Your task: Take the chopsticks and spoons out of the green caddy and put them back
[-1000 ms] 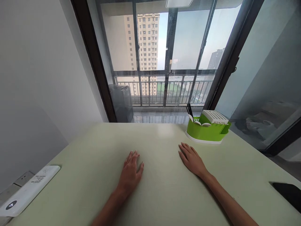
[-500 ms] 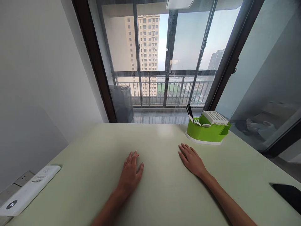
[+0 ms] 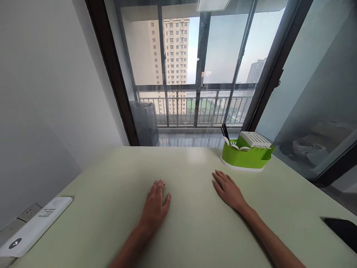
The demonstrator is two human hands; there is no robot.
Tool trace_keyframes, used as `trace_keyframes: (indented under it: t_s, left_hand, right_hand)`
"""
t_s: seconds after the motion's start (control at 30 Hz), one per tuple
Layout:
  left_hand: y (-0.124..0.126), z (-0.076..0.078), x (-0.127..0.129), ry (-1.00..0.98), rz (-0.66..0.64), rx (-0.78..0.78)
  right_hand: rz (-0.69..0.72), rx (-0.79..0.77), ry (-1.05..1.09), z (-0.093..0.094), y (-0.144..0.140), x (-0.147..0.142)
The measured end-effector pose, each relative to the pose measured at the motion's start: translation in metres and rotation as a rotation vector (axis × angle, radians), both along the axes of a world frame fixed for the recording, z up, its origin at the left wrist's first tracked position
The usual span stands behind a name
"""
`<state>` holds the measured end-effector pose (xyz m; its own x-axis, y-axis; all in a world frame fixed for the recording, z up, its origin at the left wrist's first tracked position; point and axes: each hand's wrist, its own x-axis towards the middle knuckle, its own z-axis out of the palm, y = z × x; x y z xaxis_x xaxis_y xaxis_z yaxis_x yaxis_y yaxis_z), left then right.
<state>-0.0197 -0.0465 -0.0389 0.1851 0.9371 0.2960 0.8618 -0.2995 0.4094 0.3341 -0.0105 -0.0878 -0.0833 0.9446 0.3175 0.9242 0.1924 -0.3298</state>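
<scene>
My left hand [image 3: 154, 203] rests on the pale green tabletop [image 3: 192, 223], thumb apart from the fingers, holding nothing. To its right, my right hand [image 3: 228, 190] lies flat on the same surface with its fingers stretched out and nothing in them. Just beyond the right hand stands a green utensil holder [image 3: 241, 158] on a white base, apart from the fingertips. Black chopsticks [image 3: 225, 133] and a white spoon [image 3: 226, 140] stick up out of the holder. A white slotted part [image 3: 256, 139] sits on its right side.
A long white device [image 3: 41, 223] with dark markings lies along the left edge, near a wall socket [image 3: 29, 212]. At the right edge is a flat black object [image 3: 341, 229], partly cut off. Behind the table, a dark-framed glass door [image 3: 199, 67] faces a balcony.
</scene>
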Motion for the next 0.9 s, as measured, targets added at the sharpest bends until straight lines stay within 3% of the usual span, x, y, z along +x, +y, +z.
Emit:
trace_keyframes:
  t_s: [0.6,0.9]
  left_hand:
    - [0.0024,-0.005,-0.0017,-0.008,-0.009,0.029]
    - [-0.0001,-0.0005,-0.0011,-0.004,-0.004,0.014]
  right_hand:
    - [0.01,0.017,0.023,0.0007,-0.0004,0.0004]
    - [0.018,0.02,0.061,0.0019,-0.0007,0.0014]
